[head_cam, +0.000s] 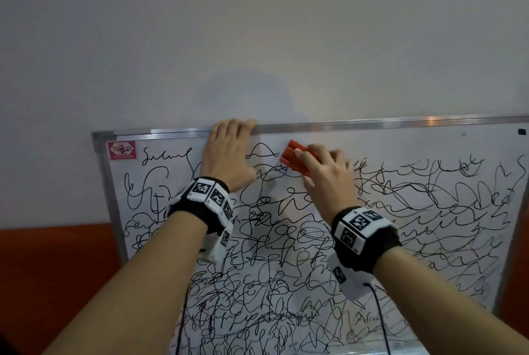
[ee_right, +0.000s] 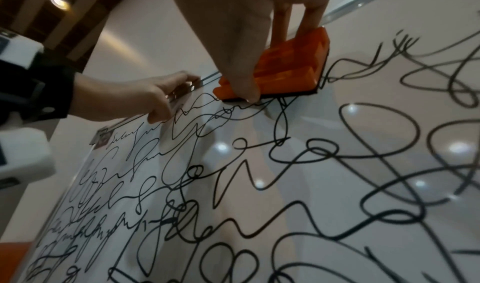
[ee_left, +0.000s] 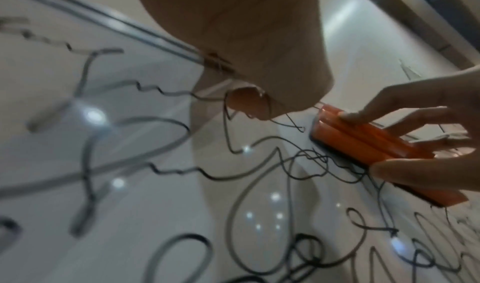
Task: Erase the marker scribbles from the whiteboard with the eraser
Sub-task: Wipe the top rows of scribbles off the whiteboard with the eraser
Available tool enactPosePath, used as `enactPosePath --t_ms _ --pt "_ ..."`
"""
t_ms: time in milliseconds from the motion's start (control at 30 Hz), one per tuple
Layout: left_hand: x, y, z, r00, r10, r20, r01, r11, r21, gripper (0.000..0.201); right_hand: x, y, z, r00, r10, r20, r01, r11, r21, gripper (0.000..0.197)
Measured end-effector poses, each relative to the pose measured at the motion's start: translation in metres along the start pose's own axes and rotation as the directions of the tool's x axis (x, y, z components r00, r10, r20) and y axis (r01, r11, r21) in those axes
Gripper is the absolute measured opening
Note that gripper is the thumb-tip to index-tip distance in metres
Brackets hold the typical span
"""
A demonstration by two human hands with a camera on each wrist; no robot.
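Observation:
A whiteboard (head_cam: 429, 148) with a metal frame leans against a pale wall and is covered in black marker scribbles (head_cam: 286, 240). My right hand (head_cam: 323, 168) grips an orange eraser (head_cam: 294, 158) and holds its dark felt side flat on the board near the top edge. In the right wrist view the thumb and fingers pinch the eraser (ee_right: 291, 65) from both long sides. My left hand (head_cam: 229, 151) lies on the board with its fingers hooked over the top frame, just left of the eraser. The left wrist view shows the eraser (ee_left: 369, 143) beside my left thumb.
A red logo sticker (head_cam: 121, 150) sits in the board's top left corner. An orange-red surface (head_cam: 51, 268) lies behind the board at the lower left. A strip along the board's top right carries few marks. Cables hang from both wristbands.

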State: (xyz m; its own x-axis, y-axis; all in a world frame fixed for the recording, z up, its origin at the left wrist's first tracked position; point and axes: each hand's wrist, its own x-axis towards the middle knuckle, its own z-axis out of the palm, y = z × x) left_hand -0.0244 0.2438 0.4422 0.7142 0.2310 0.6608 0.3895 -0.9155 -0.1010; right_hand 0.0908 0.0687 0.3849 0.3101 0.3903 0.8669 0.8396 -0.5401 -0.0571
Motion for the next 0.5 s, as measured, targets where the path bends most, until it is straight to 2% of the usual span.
enactPosePath --t_ms 100,167,267,367,500 --pt "-0.014 -0.034 -0.006 0.998 -0.058 -0.032 0.059 0.997 0.051 0.093 -0.002 0.004 -0.004 1.0 0.004 -0.011 -0.004 1.0 -0.011 0.066" --pt "-0.022 -0.044 -0.003 0.998 -0.052 -0.023 0.054 0.996 0.072 0.096 0.002 -0.005 -0.004 1.0 -0.008 0.015 0.008 1.0 -0.006 0.076" --pt "-0.019 -0.039 0.004 0.995 -0.08 -0.055 0.081 0.997 0.018 0.096 0.005 -0.022 0.004 0.998 -0.051 0.046 0.053 0.998 -0.046 0.079" --pt "-0.019 -0.036 0.007 0.988 -0.111 -0.107 0.108 0.994 -0.035 0.094 0.001 -0.017 0.01 0.997 -0.07 0.035 0.073 0.995 -0.074 0.08" --pt "-0.019 -0.033 0.008 0.988 -0.116 -0.104 0.113 0.993 -0.041 0.097 -0.002 -0.015 0.012 1.0 -0.01 -0.006 0.009 0.996 -0.084 0.076"
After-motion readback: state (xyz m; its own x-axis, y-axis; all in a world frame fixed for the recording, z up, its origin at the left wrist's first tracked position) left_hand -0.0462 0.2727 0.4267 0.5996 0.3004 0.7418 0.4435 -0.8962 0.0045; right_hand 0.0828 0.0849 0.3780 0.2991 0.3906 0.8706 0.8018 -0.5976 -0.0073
